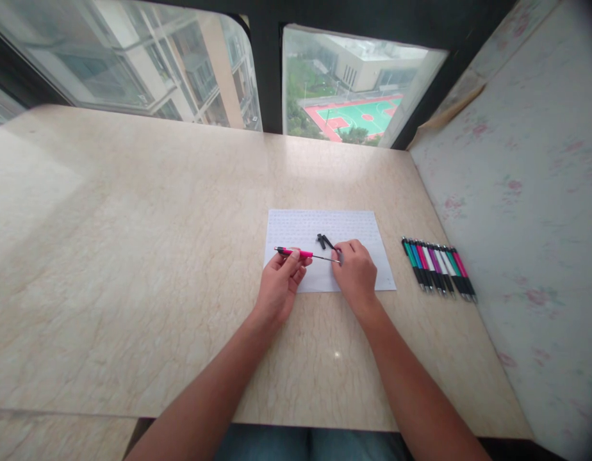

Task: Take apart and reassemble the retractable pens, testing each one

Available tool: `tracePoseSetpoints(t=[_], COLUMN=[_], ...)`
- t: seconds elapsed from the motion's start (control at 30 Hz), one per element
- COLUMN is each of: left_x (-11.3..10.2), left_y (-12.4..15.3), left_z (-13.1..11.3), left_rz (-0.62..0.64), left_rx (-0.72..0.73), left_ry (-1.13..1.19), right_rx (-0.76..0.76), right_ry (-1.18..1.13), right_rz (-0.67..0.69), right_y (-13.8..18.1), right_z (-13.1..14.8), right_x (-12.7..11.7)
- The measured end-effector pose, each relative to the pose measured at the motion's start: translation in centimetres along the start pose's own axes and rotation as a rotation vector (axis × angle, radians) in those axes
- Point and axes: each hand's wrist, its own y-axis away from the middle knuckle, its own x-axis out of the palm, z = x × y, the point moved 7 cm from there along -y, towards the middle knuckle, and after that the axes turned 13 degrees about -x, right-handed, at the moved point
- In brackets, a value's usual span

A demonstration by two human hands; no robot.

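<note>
A pink pen barrel (300,253) with a black end is pinched in my left hand (280,282), held level above the paper. From its right end a thin dark refill (323,258) sticks out toward my right hand (356,269). The fingers of that hand are closed at the refill's far end, by a small greyish piece too unclear to name. Just beyond them, small black pen parts (321,241) lie on the white sheet of paper (320,282), which bears lines of writing. One black piece (328,242) reaches partly behind my right hand.
A row of several coloured pens (437,267) with black grips lies to the right, beside the flowered wall (526,211). The marble-patterned counter (132,269) runs back to dark-framed windows (271,70). Its front edge lies close to my lap.
</note>
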Motion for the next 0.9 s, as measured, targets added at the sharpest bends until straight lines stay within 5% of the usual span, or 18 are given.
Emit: tracePoseSetpoints(t=[0.17,0.4,0.9], left_x=[-0.1,-1.5,-1.7], left_y=[-0.1,-0.6,-0.8], left_z=[-0.1,-2.0,-2.2], left_rz=[-0.004,-0.070,-0.082], left_rx=[0.003,0.097,0.099], left_ry=[0.007,0.086,0.096], right_rx=[0.096,0.237,0.242], right_ry=[-0.120,-0.898,-0.980], right_rz=[-0.085,-0.187,-0.269], right_y=[0.2,0.6,0.8], right_z=[-1.8,-3.4,-2.1], right_x=[-1.2,-1.6,-2.3])
